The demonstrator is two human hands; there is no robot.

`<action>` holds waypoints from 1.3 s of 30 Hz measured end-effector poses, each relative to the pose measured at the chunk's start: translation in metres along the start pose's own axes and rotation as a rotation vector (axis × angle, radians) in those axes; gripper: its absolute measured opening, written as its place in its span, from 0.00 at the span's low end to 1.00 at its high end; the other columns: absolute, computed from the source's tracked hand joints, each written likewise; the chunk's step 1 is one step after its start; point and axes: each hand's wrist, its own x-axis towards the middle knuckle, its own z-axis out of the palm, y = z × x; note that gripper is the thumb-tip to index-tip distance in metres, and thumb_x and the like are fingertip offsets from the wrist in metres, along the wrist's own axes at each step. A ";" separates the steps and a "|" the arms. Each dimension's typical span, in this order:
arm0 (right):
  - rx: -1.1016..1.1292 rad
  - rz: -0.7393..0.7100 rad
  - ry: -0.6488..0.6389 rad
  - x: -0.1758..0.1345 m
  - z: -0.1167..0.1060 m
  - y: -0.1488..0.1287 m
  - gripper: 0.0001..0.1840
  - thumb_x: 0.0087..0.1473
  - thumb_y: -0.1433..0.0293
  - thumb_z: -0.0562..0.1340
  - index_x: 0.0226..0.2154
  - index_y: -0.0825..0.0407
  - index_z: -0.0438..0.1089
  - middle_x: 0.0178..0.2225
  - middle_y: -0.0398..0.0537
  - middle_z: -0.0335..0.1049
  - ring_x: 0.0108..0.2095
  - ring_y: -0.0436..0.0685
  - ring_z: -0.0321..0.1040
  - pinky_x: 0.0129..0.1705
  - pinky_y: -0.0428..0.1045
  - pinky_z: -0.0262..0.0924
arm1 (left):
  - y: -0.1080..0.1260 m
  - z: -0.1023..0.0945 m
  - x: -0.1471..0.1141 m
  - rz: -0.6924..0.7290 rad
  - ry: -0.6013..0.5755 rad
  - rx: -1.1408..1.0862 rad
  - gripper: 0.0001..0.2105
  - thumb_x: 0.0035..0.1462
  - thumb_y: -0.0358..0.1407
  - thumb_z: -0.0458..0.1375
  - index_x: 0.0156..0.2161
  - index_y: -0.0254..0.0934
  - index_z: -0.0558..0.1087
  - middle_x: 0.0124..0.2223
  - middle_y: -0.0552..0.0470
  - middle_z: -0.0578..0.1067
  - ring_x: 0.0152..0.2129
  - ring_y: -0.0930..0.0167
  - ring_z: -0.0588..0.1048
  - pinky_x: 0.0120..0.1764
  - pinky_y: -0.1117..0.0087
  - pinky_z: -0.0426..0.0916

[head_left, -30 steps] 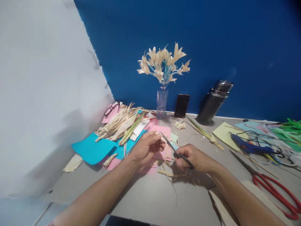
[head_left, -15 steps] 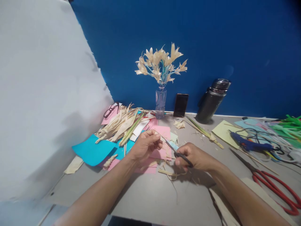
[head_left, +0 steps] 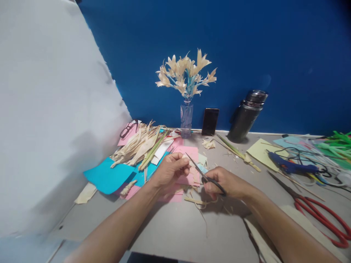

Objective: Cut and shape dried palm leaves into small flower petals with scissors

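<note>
My left hand [head_left: 175, 170] is closed in a pinch, thumb against forefinger, on a small pale piece of dried husk that barely shows at the fingertips. Small black-handled scissors [head_left: 208, 179] are in my right hand [head_left: 222, 182], its fingers through and around the handles. Their blades point up and left, tips close beside the left fingertips. Beneath both hands lie pink paper sheets [head_left: 193, 155] and thin husk trimmings [head_left: 196, 200]. Left of them, a pile of dried husks [head_left: 134, 144] rests on blue paper [head_left: 109, 177].
A clear bottle [head_left: 187, 120] holding husk flowers [head_left: 186, 71] stands by the blue wall, beside a phone [head_left: 210, 121] and a dark flask [head_left: 246, 117]. At right lie a blue glue gun [head_left: 292, 164], large red-handled scissors [head_left: 315, 212] and green pipe cleaners [head_left: 338, 146]. Glasses [head_left: 128, 129] sit far left.
The scissor blades have swung slightly upward, their tips now just right of the left fingertips. My left hand keeps its pinch and has hardly moved. The view has shifted slightly.
</note>
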 end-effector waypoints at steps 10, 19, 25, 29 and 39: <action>0.060 -0.007 0.105 0.003 0.002 0.006 0.22 0.50 0.55 0.66 0.19 0.55 0.68 0.19 0.45 0.67 0.21 0.48 0.60 0.23 0.45 0.52 | 0.001 0.004 -0.002 -0.009 0.042 -0.103 0.14 0.44 0.34 0.69 0.28 0.34 0.67 0.24 0.55 0.72 0.18 0.78 0.70 0.25 0.77 0.64; 0.490 -0.102 0.511 0.016 0.025 -0.003 0.21 0.39 0.62 0.73 0.34 0.53 0.67 0.27 0.42 0.70 0.26 0.51 0.65 0.29 0.47 0.59 | -0.016 0.012 -0.006 -0.090 -0.049 -0.162 0.11 0.48 0.34 0.67 0.31 0.35 0.67 0.26 0.52 0.75 0.20 0.74 0.72 0.28 0.69 0.71; 0.403 -0.132 0.676 0.015 0.018 0.001 0.16 0.39 0.65 0.71 0.31 0.54 0.69 0.22 0.38 0.64 0.23 0.48 0.57 0.27 0.46 0.53 | -0.029 0.018 -0.007 -0.108 -0.002 -0.033 0.13 0.44 0.34 0.69 0.26 0.35 0.68 0.23 0.54 0.72 0.19 0.74 0.72 0.27 0.71 0.69; 0.385 -0.117 0.649 0.016 0.017 0.003 0.16 0.42 0.62 0.70 0.30 0.54 0.69 0.21 0.39 0.62 0.22 0.48 0.56 0.25 0.45 0.51 | -0.030 0.018 -0.006 -0.145 0.024 -0.024 0.13 0.42 0.35 0.71 0.26 0.35 0.69 0.23 0.54 0.72 0.18 0.74 0.72 0.24 0.72 0.66; 0.192 -0.032 0.356 0.020 0.044 0.006 0.28 0.52 0.45 0.60 0.23 0.54 0.66 0.18 0.42 0.63 0.18 0.48 0.55 0.21 0.45 0.48 | -0.013 0.021 -0.010 -0.020 0.233 -0.138 0.15 0.39 0.35 0.72 0.28 0.35 0.71 0.24 0.57 0.69 0.20 0.78 0.68 0.22 0.78 0.61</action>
